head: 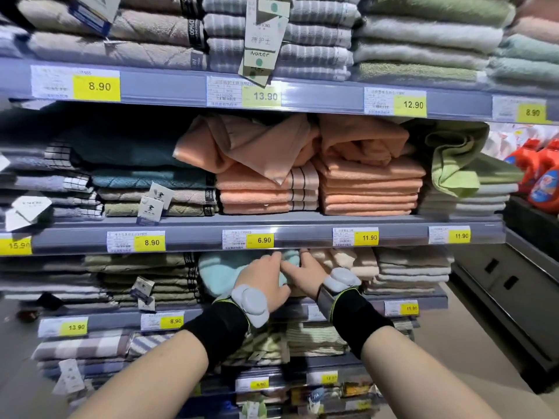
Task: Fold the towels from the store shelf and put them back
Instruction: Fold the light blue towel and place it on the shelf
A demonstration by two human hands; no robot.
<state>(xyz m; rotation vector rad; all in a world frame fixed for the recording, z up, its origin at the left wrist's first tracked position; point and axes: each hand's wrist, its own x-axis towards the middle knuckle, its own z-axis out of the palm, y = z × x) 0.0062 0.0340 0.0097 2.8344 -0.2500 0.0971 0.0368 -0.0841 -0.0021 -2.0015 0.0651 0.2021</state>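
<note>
A light aqua towel [220, 273] lies bunched on the lower shelf under the 6.90 price tag [248, 239]. Both my hands reach into that shelf and meet on the towel. My left hand [261, 275] rests flat on top of it with fingers stretched forward. My right hand [305, 272] is beside it, thumb pointing left, with a fold of the aqua towel between thumb and fingers; its fingertips are hidden under the shelf rail. On the shelf above, loose orange towels [242, 143] sit crumpled over neat orange stacks [369, 189].
A green towel [450, 167] hangs unfolded over a pale stack at the middle shelf's right end. Cream towels [344, 261] and grey towels [413, 266] sit right of my hands, olive ones [136, 276] to the left. Red detergent bottles [541, 176] stand at far right.
</note>
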